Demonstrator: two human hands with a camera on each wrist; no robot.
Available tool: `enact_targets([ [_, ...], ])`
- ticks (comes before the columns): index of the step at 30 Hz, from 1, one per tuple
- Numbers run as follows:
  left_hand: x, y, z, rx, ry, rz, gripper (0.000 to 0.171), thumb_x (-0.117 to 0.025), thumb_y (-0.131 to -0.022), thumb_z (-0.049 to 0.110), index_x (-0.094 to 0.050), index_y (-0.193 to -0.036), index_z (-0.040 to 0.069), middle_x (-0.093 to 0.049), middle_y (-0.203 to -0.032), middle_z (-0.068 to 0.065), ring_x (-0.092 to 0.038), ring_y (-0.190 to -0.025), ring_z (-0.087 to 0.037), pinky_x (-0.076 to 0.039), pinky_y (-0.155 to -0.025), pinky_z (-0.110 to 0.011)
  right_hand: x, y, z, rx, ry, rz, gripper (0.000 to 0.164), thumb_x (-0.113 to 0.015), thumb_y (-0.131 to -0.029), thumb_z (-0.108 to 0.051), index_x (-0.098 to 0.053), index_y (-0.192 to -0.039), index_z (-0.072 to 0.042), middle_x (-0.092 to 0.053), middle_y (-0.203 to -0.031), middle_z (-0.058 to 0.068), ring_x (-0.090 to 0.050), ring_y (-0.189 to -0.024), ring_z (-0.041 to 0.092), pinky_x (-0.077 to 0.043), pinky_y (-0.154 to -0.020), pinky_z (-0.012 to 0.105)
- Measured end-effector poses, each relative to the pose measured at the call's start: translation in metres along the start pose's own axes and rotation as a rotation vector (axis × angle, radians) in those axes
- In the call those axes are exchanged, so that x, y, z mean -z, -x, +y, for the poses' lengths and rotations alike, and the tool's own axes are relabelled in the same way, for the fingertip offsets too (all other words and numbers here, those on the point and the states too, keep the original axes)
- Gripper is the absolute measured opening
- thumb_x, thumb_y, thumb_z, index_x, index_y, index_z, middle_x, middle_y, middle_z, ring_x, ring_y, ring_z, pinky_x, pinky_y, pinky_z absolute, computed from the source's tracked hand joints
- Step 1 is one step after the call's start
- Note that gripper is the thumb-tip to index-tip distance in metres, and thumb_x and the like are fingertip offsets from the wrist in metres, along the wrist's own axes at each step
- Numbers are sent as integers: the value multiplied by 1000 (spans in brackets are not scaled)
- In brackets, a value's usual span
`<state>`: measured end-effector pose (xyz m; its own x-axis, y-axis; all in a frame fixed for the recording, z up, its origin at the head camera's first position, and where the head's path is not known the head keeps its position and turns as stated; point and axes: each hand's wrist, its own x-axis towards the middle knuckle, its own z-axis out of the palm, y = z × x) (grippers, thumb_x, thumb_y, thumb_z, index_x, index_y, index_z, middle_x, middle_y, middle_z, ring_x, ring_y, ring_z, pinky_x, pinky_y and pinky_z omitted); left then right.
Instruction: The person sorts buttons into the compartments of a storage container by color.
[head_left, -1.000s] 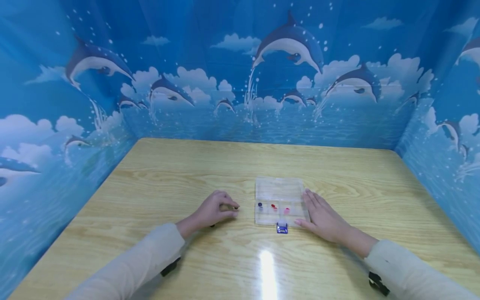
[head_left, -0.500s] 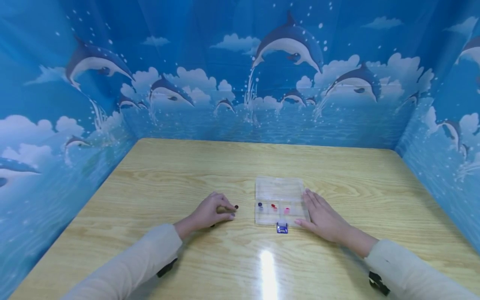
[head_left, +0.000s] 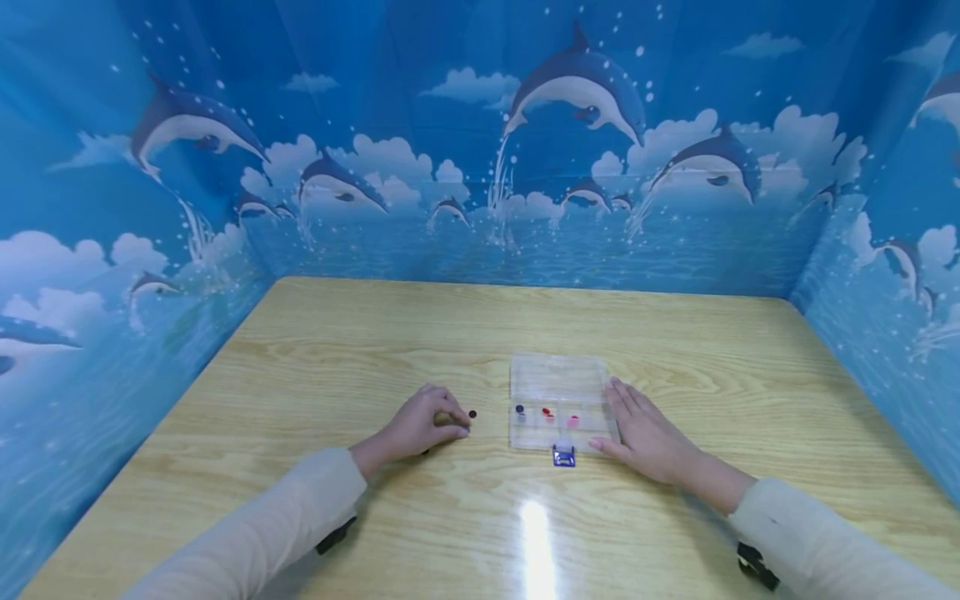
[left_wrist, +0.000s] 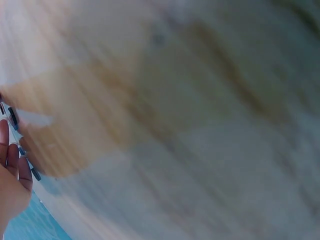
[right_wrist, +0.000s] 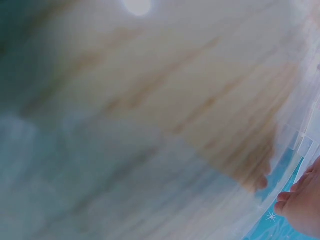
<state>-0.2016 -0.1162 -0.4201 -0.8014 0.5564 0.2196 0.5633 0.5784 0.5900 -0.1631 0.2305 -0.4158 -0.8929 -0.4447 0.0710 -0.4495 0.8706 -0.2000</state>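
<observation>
My left hand (head_left: 422, 422) is low over the table, its index finger and thumb curved with tips close together. A small dark round piece (head_left: 472, 414) lies just beyond those fingertips. Whether anything tiny is between the tips is too small to tell. In the left wrist view, several small dark pieces (left_wrist: 36, 174) show by the fingers. My right hand (head_left: 651, 435) rests along the right side of a clear plastic compartment box (head_left: 558, 377), fingers straight, thumb at its front corner. The box's lid is raised. Inside lie a dark piece (head_left: 520, 409), red pieces (head_left: 547, 412) and a pink piece (head_left: 573, 422).
A blue clasp (head_left: 564, 457) sticks out at the box's front edge. The wooden table (head_left: 360, 333) spreads around both hands. Behind it and at its sides hangs a blue dolphin-print curtain (head_left: 450, 217).
My left hand has drawn back slightly to the left, so the dark round piece, earlier between its fingertips, now shows on the table. The right hand and box stay put.
</observation>
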Motion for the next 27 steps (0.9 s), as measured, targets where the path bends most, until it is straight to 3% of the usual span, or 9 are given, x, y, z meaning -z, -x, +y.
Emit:
enact_targets([
  [4,0,0,1,1,3,4,7,-74,-76,16,-72,-83,13,-65,-84,1,-54,-91,-19,-23,-108,-59,0,0,0,0,-3,3,82,-48,-92,-47,-22,-139,14,-20,-147,33,-22,-136,46,-21,-111,53],
  [12,-1,-1,0,-7,-14,11,6,-74,-75,15,-70,-80,14,-65,-82,2,-54,-89,-18,-24,-108,-57,-1,0,1,-2,2,1,82,-48,-92,-48,-22,-139,14,-20,-147,32,-22,-136,46,-21,-111,53],
  [16,-1,-1,-1,-33,-27,28,8,-75,-74,16,-69,-79,14,-67,-82,3,-54,-86,-15,-35,-102,-48,-1,0,1,-5,4,-4,82,-47,-92,-48,-22,-139,14,-20,-147,32,-22,-136,45,-20,-111,53],
  [19,-1,-1,-2,-52,-43,45,9,-76,-73,16,-68,-76,14,-67,-80,3,-53,-83,-14,-40,-91,-38,0,0,0,-5,2,-4,82,-47,-92,-48,-22,-139,14,-20,-147,32,-22,-136,45,-20,-111,53],
  [27,0,-1,-2,-14,-61,34,11,-77,-72,19,-67,-72,15,-65,-80,3,-50,-82,-12,-41,-77,-27,0,0,0,-5,2,-5,82,-47,-92,-48,-22,-139,14,-20,-147,32,-22,-136,45,-20,-111,53],
])
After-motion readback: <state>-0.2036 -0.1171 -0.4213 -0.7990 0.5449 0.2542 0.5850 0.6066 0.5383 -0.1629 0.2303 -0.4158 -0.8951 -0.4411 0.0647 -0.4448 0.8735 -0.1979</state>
